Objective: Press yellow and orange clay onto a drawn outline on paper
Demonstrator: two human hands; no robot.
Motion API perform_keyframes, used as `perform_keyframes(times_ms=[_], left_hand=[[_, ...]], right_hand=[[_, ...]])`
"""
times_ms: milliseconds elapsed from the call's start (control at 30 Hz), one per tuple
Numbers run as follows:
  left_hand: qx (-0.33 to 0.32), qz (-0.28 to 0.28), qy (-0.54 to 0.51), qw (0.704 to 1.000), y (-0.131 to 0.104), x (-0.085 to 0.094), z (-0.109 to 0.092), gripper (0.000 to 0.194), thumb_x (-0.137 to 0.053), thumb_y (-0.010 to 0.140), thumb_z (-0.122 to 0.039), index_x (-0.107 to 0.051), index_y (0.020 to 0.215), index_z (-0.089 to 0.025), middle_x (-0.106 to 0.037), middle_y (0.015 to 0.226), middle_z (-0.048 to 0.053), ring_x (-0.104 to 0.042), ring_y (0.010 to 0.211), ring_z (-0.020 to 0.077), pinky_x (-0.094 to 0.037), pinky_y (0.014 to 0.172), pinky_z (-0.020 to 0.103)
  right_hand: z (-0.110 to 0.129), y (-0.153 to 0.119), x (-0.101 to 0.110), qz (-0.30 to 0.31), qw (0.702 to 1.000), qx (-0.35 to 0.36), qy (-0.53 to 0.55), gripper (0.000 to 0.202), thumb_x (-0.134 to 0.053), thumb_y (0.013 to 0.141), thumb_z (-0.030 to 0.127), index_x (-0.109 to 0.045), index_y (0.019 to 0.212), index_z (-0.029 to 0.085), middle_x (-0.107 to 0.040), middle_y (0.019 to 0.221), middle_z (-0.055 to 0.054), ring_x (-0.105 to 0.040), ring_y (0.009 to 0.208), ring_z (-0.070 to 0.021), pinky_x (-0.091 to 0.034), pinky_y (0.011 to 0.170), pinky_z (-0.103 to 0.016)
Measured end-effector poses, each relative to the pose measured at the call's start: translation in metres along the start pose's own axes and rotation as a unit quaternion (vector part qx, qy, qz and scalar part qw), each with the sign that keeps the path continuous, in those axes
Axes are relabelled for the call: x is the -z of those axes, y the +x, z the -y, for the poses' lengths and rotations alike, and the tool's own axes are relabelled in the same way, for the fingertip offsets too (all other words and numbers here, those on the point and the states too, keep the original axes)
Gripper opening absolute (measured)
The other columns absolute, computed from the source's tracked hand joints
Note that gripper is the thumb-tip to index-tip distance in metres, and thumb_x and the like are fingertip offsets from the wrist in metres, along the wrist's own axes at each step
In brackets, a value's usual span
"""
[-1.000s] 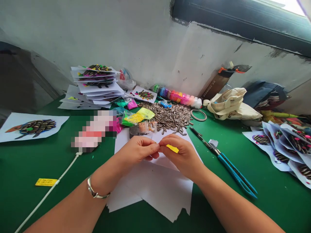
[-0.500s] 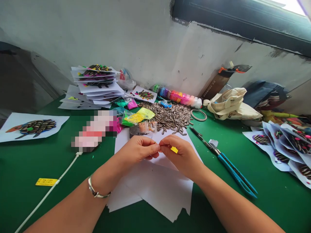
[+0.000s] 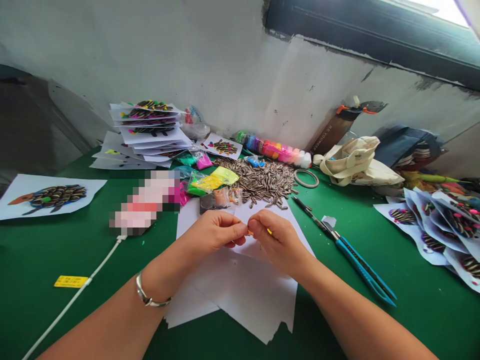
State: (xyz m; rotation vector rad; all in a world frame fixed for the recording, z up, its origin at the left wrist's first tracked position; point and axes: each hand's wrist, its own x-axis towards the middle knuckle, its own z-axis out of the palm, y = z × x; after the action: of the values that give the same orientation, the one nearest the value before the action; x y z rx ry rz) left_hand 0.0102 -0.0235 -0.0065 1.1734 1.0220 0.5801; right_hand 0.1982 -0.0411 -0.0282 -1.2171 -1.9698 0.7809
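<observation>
My left hand [image 3: 224,229] and my right hand [image 3: 278,239] meet fingertip to fingertip above the white paper sheets [image 3: 258,300]. Both are closed in a pinch. A tiny orange bit [image 3: 250,233] shows between the fingertips, too small to name. Behind my right fingers a speck of yellow shows, mostly hidden. Just beyond the hands lie small bags of orange and dark clay [image 3: 225,196] and a heap of striped sunflower seeds [image 3: 268,180].
Right of the paper lie a pen [image 3: 305,209] and a blue cutter [image 3: 362,265]. Bags of yellow clay [image 3: 213,179] and a roll of tape [image 3: 306,178] sit farther back. Stacked seed pictures [image 3: 150,132] stand back left. A white cable [image 3: 75,295] crosses the left side.
My right fingers have curled in and turned slightly, covering more of the yellow thing. My left hand has hardly moved.
</observation>
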Motion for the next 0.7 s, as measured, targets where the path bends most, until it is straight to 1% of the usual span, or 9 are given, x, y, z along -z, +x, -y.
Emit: perform_keyframes(times_ms=[167,267,533,700], left_hand=[[0.000,-0.003,0.016,1.000,0.0015,0.0009,0.0022,0.033,-0.073,0.070,-0.048,-0.072,0.071,-0.015,-0.066,0.068,0.003,-0.053,0.067,0.0150,-0.040,0.068,0.029],[-0.002,-0.002,0.024,1.000,0.0019,0.0011,0.0032,0.031,-0.073,0.071,-0.046,-0.073,0.073,-0.015,-0.067,0.070,0.004,-0.055,0.069,0.0158,-0.041,0.069,0.030],[-0.001,-0.009,0.012,1.000,0.0010,0.0005,0.0010,0.030,-0.074,0.070,-0.046,-0.073,0.072,-0.016,-0.067,0.069,0.003,-0.054,0.068,0.0153,-0.042,0.068,0.030],[0.003,-0.006,-0.001,1.000,0.0016,0.0024,0.0033,0.029,-0.075,0.071,-0.046,-0.074,0.073,-0.017,-0.068,0.071,0.003,-0.056,0.070,0.0155,-0.042,0.069,0.029]], right_hand=[[0.0025,0.0021,-0.0001,-0.023,1.000,-0.010,0.004,0.014,-0.056,0.091,0.014,-0.062,0.079,0.020,-0.063,0.076,0.002,-0.056,0.072,-0.0117,-0.042,0.066,-0.023],[0.0040,0.0021,-0.0005,-0.032,0.999,0.000,0.018,0.013,-0.058,0.088,0.012,-0.064,0.081,0.021,-0.064,0.077,0.002,-0.057,0.072,-0.0116,-0.043,0.067,-0.023],[0.0028,0.0028,0.0028,-0.043,0.997,-0.020,0.059,0.015,-0.057,0.091,0.017,-0.068,0.081,0.021,-0.066,0.077,0.000,-0.059,0.073,-0.0135,-0.045,0.068,-0.026],[0.0037,0.0027,0.0021,-0.030,0.999,0.003,0.025,0.018,-0.056,0.091,0.014,-0.068,0.080,0.021,-0.066,0.077,0.000,-0.060,0.074,-0.0136,-0.045,0.069,-0.026]])
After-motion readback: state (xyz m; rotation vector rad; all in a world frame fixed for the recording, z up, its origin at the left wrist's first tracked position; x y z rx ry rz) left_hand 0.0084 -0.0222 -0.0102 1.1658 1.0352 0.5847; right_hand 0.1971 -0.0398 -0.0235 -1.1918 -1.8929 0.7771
